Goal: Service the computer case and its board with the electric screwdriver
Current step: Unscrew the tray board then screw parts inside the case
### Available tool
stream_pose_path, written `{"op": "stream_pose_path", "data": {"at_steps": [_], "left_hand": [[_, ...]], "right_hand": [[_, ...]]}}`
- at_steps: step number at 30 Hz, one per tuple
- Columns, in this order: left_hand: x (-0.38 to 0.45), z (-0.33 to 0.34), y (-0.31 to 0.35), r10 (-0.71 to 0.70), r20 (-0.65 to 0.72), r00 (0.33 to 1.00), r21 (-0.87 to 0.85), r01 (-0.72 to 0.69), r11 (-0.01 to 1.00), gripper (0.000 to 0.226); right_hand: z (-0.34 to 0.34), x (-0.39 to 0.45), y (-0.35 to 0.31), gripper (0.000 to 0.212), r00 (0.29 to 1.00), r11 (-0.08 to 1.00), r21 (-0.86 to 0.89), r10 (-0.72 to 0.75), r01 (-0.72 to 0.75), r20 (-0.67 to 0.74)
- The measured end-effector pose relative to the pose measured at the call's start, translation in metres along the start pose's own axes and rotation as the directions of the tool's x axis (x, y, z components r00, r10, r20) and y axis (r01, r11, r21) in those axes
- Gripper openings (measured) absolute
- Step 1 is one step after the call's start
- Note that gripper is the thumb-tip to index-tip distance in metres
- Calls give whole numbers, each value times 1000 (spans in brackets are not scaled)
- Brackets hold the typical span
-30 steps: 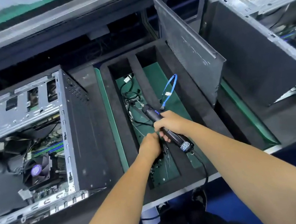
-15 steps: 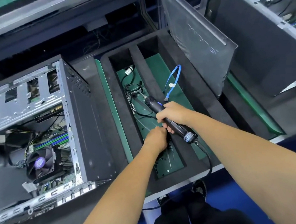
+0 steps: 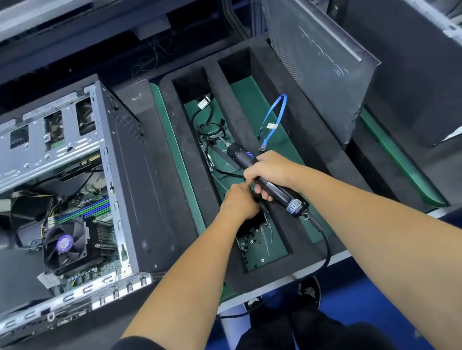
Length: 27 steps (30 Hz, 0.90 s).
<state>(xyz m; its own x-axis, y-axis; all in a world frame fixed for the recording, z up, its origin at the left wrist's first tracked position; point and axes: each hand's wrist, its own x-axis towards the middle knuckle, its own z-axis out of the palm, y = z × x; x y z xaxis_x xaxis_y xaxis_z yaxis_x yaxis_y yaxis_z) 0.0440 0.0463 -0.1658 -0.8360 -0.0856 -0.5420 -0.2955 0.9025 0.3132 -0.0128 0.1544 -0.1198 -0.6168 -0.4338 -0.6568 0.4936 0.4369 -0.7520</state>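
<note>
The open computer case (image 3: 126, 168) lies on its side at the left, with its board and a black cooler fan (image 3: 64, 245) showing inside. My right hand (image 3: 271, 172) grips the black electric screwdriver (image 3: 240, 156) around its middle. The bit end points up and left over the left slot of a black foam tray (image 3: 181, 151). My left hand (image 3: 238, 202) sits just beside the screwdriver over that slot. Its fingers are curled under, and what they touch is hidden. Several small dark screws (image 3: 249, 241) lie in the slot just below it.
A blue cable (image 3: 277, 115) lies in the tray's right slot, and black cables (image 3: 207, 120) in the left one. A loose grey side panel (image 3: 318, 66) leans at the tray's right edge. Another case (image 3: 412, 70) stands further right. The screwdriver's cord (image 3: 323, 239) hangs over the bench edge.
The view has shifted a little. Both hands stay together over the tray's left slot, and the right hand keeps its hold on the screwdriver.
</note>
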Motion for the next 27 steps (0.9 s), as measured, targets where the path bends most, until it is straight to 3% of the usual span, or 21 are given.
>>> {"op": "stream_pose_path", "data": {"at_steps": [4,9,14,22,27], "left_hand": [[4,-5,-1,-108,-21,994,-146,104,984,24],[6,-7,0,-126,-6,992,-148,123,981,21],[7,-13,0,-180,-82,980,-222,159,962,23],[5,-20,3,-213,-122,969,-243,179,953,22],[0,-16,3,-163,-118,979,-188,139,972,26]], "right_hand": [[0,-2,-1,12,1000,1000,-6,-9,9,1],[-1,-3,-1,12,1000,1000,-2,-9,9,7],[-2,-4,-2,11,1000,1000,7,-9,9,13],[-3,-6,-3,10,1000,1000,21,-8,8,19],[-4,-7,-3,12,1000,1000,28,-8,8,29]]}}
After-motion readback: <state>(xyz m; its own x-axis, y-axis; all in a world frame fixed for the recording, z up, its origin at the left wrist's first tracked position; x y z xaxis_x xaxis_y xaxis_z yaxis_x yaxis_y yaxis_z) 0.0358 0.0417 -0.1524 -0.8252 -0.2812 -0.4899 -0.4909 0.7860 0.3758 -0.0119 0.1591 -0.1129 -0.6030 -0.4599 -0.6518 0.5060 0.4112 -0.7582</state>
